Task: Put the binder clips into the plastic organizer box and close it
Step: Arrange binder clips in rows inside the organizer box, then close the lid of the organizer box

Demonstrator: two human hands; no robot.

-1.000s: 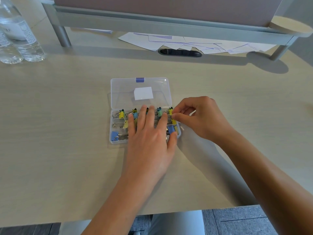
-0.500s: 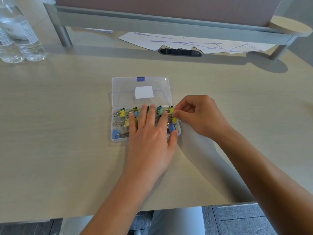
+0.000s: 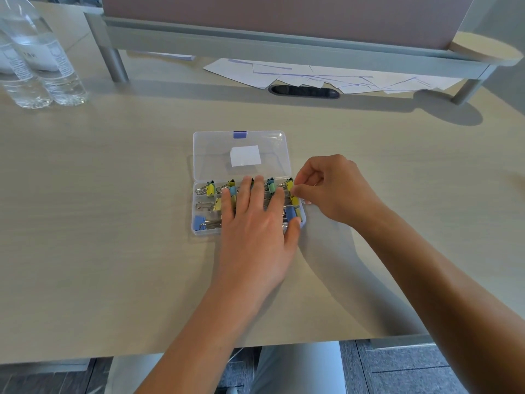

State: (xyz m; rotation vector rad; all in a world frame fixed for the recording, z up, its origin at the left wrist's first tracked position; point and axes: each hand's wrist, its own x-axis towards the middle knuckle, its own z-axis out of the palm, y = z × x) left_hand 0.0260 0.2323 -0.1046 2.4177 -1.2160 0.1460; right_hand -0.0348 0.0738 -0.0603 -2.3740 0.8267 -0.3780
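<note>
- Plainly, the plastic organizer box (image 3: 199, 206) sits mid-bench with its lid (image 3: 241, 143) swung open toward the far side and lying flat; the binder clips (image 3: 210, 190) fill the near tray in rows, and none shows loose on the bench (image 3: 113, 251).
- Left hand (image 3: 255, 231) lies flat over the middle of the tray, fingers spread and pressing down on the clips, gripping nothing.
- Right hand (image 3: 332, 189) works at the tray's right edge, thumb and forefinger pressed together on a yellow clip (image 3: 290, 185) in the far right corner; whether it is seating or lifting it cannot be told.
- Risk: a clip's wire handles (image 3: 202, 206) standing proud of the tray rim would likely stop the lid from shutting or spring it back open.
- Risk: the tray looks light, so a sideways tug from the pinch could slide it if the flat hand eases off.
- Risk: pressing unevenly may tip crowded clips across the dividers, jamming neighbours together.
- Risk: swinging the lid over while fingers are in the tray would trap them; the blue latch (image 3: 240, 134) needs a clear near rim to catch.
</note>
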